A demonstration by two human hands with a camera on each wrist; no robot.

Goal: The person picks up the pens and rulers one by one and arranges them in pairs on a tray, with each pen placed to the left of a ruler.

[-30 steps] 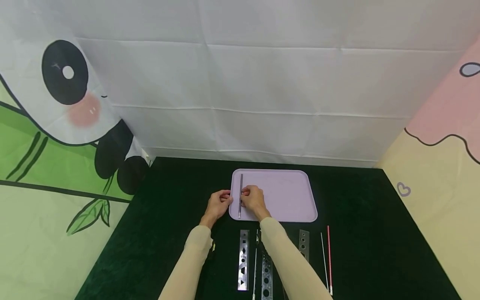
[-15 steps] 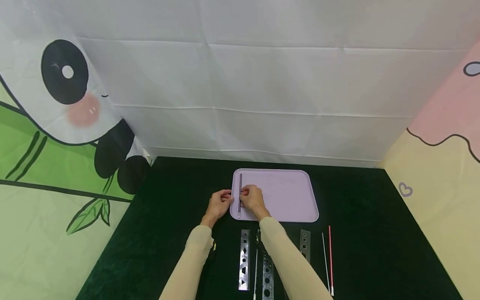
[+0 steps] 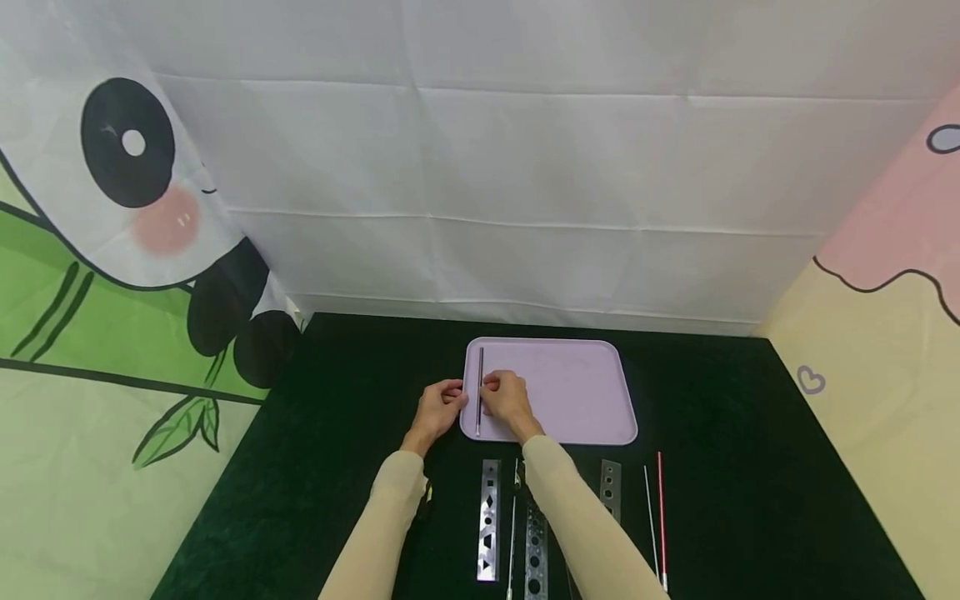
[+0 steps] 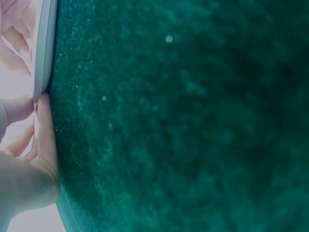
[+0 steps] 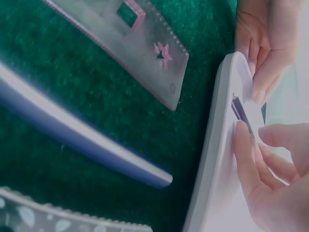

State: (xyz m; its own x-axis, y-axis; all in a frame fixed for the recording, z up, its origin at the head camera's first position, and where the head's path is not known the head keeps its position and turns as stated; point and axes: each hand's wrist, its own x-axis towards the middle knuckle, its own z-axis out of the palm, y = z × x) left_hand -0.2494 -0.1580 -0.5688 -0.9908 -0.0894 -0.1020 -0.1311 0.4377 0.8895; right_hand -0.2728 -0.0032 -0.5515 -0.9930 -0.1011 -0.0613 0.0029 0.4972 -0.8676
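A lilac tray lies at the back of the dark green table, and a slim dark pencil-like stick lies lengthwise along its left side. My left hand is at the tray's left edge; in the left wrist view its thumb and a finger pinch the rim. Reaching over the tray, my right hand has its fingertips at the stick's middle. The right wrist view shows the dark stick running between the thumb and fingers of that hand, which pinch it.
In front of the tray lie metal stencil rulers with cut-out shapes, a second one and a third farther right. Thin sticks lie among them, including a red pencil-like one. A white cloth wall stands behind the table.
Both hands stay in nearly the same place on the tray and the stick. The stick has shifted very slightly left within the tray.
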